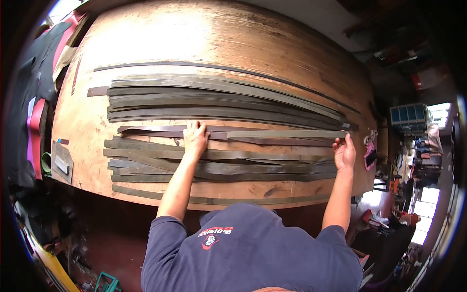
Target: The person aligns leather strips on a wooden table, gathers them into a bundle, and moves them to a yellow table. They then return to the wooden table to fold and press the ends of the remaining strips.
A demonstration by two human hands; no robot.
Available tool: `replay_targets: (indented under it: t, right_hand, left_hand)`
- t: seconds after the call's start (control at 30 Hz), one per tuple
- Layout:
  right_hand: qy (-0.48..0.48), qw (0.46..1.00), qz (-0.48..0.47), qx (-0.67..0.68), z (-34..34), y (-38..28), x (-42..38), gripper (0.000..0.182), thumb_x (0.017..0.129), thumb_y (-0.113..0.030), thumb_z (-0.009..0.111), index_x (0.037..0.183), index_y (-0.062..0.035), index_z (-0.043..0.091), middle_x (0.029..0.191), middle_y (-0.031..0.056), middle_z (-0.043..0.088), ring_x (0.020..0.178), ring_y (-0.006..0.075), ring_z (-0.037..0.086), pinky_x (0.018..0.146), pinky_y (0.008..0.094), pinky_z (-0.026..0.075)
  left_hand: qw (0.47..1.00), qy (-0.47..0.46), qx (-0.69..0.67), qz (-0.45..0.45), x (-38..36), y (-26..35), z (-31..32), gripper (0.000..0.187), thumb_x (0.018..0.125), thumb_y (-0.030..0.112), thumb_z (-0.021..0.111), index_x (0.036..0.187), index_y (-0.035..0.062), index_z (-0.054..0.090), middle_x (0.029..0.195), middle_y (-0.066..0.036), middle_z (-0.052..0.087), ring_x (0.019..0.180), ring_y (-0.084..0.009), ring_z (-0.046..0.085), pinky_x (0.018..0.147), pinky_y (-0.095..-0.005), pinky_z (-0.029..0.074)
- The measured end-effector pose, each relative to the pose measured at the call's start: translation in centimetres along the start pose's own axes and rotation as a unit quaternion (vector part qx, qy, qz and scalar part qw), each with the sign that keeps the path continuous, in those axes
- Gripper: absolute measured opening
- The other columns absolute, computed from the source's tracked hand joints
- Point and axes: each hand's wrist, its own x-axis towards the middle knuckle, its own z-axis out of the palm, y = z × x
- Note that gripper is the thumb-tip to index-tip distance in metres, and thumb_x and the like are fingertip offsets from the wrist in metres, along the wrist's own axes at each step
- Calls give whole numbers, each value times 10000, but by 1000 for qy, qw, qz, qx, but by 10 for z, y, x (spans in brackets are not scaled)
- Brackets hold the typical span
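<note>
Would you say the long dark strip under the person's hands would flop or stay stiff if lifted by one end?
The long dark strip would probably sag: it looks thin and flat, and neighbouring strips curve along the wooden table. It seems light, and unlikely to roll. The right hand holds its end; the left hand presses nearby.

Both hands, left hand (195,139) and right hand (345,154), press long leather strips (219,113) on the wooden table (160,39).
</note>
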Motion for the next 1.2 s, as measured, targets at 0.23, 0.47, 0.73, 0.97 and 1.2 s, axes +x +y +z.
replay_targets:
  t: [0.23,0.47,0.73,0.97,1.2]
  right_hand:
    - [189,980,-58,31,-206,-106,63,209,969,-260,575,996,-53,594,890,76,624,731,177,620,611,293,529]
    - [284,944,-162,39,-343,-205,90,307,1007,-256,498,1110,31,539,955,149,610,846,226,629,750,326,583]
    - [221,955,-198,27,-370,-253,116,310,990,-245,537,1146,23,524,1002,156,590,906,245,622,803,355,569]
    - [239,942,-233,-30,-535,-350,189,269,994,-240,522,1065,20,518,890,180,612,800,252,653,718,339,595]
    - [286,911,-298,-18,-766,-508,261,302,972,-251,545,1103,21,542,1006,208,621,897,270,647,764,356,585]
  left_hand:
    - [999,20,43,-11,-3,-2,13,311,752,250,742,1013,102,659,1078,-106,552,1088,-288,492,855,-453,402]
    - [976,99,190,-29,-7,40,36,339,807,65,560,1134,122,627,1254,-114,508,1198,-281,444,940,-490,353]
    - [979,-2,-56,194,-28,233,110,227,798,60,586,1021,31,623,1077,-153,581,1009,-339,563,771,-440,494]
    - [993,13,72,93,-18,310,182,163,773,148,608,894,45,645,993,-132,579,952,-336,539,756,-443,508]
    - [992,-8,123,-20,-12,322,193,165,797,162,615,944,92,640,1053,-139,550,1019,-336,509,799,-454,469]
